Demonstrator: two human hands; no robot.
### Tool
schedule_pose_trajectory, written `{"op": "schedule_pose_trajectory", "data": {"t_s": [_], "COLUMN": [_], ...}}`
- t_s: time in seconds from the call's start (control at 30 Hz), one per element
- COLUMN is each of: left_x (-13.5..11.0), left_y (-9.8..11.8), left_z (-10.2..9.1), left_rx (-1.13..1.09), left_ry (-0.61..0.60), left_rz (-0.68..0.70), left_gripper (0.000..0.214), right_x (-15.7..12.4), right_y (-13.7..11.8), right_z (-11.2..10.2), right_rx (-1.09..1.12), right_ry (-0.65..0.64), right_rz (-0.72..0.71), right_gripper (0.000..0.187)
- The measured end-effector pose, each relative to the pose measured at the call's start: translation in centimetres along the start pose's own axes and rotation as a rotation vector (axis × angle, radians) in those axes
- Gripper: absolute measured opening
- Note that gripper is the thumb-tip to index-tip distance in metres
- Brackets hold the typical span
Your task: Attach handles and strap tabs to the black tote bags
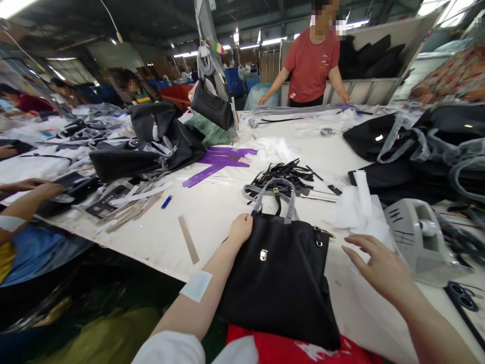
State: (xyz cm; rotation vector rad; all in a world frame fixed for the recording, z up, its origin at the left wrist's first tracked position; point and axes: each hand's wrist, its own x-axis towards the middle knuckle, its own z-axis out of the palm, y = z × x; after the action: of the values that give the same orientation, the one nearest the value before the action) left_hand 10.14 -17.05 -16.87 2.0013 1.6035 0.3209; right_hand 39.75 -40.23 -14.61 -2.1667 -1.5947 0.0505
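A black handbag [282, 278] with wrapped grey handles and a small gold clasp lies flat on the white table [212, 212] in front of me. My left hand [241, 227] is closed on the bag's upper left corner. My right hand [377, 265] hovers just right of the bag with fingers spread, holding nothing. A heap of black straps [288, 174] lies just beyond the bag's handles.
A grey tape dispenser [424, 240] and a phone [466, 303] sit at the right. Piles of black bags [417, 146] fill the right and left [151, 146]. A person in a red shirt [312, 65] stands across the table. Another person's arm [26, 199] reaches in at left.
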Motion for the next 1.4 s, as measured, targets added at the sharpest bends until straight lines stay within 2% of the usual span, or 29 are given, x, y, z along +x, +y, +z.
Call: {"op": "schedule_pose_trajectory", "data": {"t_s": [0.1, 0.17, 0.27, 0.33, 0.4, 0.47, 0.53, 0.6, 0.77, 0.9, 1.03, 1.17, 1.27, 1.4], "left_x": [-0.3, -0.4, -0.4, -0.3, -0.3, -0.3, -0.4, -0.4, -0.1, 0.1, 0.2, 0.4, 0.4, 0.4], "left_y": [0.2, 0.1, -0.2, -0.4, -0.5, -0.6, -0.6, -0.6, -0.6, -0.8, -1.0, -1.1, -1.1, -1.1], "left_z": [0.0, 0.1, 0.1, 0.0, -0.1, -0.3, -0.4, -0.5, -0.6, -0.7, -0.8, -0.8, -0.8, -0.9], "left_rx": [0.012, 0.017, 0.015, 0.009, 0.0, -0.01, -0.021, -0.032, -0.064, -0.087, -0.104, -0.108, -0.108, -0.111], "left_ry": [0.012, 0.017, 0.018, 0.018, 0.021, 0.027, 0.03, 0.026, 0.009, 0.003, 0.0, 0.002, -0.002, -0.002], "left_rz": [0.015, 0.021, 0.028, 0.032, 0.036, 0.043, 0.049, 0.051, 0.045, 0.028, 0.016, 0.012, 0.012, 0.021], "left_gripper": [0.036, 0.037, 0.038, 0.038, 0.039, 0.039, 0.04, 0.04, 0.039, 0.04, 0.04, 0.04, 0.04, 0.04], "right_x": [3.6, 7.0, 12.6, 15.5, 17.3, 18.1, 18.6, 19.3, 23.4, 25.8, 25.7, 24.9, 24.2, 22.7], "right_y": [-4.1, -6.6, -9.5, -11.0, -12.0, -12.4, -12.2, -11.5, -8.2, -5.4, -4.1, -3.5, -3.1, -2.4], "right_z": [-0.8, -0.1, 2.9, 5.7, 8.2, 10.1, 11.2, 11.4, 9.9, 9.6, 10.6, 10.7, 9.6, 7.2], "right_rx": [0.126, 0.167, 0.159, 0.094, 0.058, 0.033, 0.01, -0.009, -0.111, -0.187, -0.206, -0.132, 0.011, 0.287], "right_ry": [-0.018, -0.078, -0.181, -0.256, -0.304, -0.339, -0.362, -0.347, -0.179, -0.205, -0.293, -0.308, -0.28, -0.203], "right_rz": [-0.098, -0.136, -0.222, -0.344, -0.407, -0.432, -0.44, -0.416, -0.154, -0.005, 0.046, 0.115, 0.138, 0.187], "right_gripper": [0.028, 0.024, 0.023, 0.032, 0.04, 0.04, 0.037, 0.038, 0.036, 0.024, 0.024, 0.017, 0.011, 0.014]}}
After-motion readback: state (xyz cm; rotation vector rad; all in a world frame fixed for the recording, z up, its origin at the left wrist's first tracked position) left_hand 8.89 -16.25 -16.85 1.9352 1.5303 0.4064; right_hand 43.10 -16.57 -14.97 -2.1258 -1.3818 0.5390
